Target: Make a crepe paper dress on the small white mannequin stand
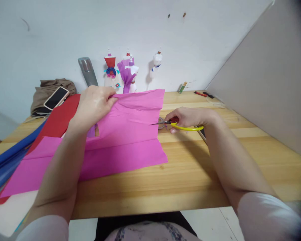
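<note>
A large sheet of pink crepe paper [130,130] spreads across the left and middle of the table, its upper edge raised. My left hand [94,100] pinches that upper edge between thumb and fingers. At the sheet's right edge, my right hand [180,117] is closed on a pair of scissors [188,128] with yellow handles. The blades point left, and the tip of one lies over the paper's right edge. Whether the paper is between the blades I cannot tell. Behind the scissors lies a ring-shaped object [161,123], partly hidden.
Red paper [57,117] and blue sheets [12,167] lie at the left. A phone [56,98] rests on brown cloth [48,86]. Along the wall stand a grey bottle [87,71] and several small dress forms [110,68]. A glue stick [183,87] and red marker [200,94] are at the back right.
</note>
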A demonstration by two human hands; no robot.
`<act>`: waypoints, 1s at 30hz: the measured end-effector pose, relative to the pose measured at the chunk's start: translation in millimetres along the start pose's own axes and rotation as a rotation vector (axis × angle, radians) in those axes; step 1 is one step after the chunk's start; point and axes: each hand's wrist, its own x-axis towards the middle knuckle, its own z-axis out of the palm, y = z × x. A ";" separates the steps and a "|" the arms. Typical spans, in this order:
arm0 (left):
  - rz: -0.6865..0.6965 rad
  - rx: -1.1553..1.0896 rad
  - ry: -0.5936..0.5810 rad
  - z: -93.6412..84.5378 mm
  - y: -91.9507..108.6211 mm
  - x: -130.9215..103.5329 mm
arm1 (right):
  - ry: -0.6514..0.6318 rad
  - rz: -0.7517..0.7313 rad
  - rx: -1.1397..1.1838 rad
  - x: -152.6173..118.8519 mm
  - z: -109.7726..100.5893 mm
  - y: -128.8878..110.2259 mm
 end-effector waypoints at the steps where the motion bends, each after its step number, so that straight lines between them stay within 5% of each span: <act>1: -0.001 0.003 -0.007 -0.1 -0.1 0.4 | -0.005 -0.002 -0.003 0.2 0.0 -0.5; 30: 0.009 0.046 -0.008 0.2 -1.2 0.1 | 0.014 -0.016 0.028 0.0 0.3 -0.3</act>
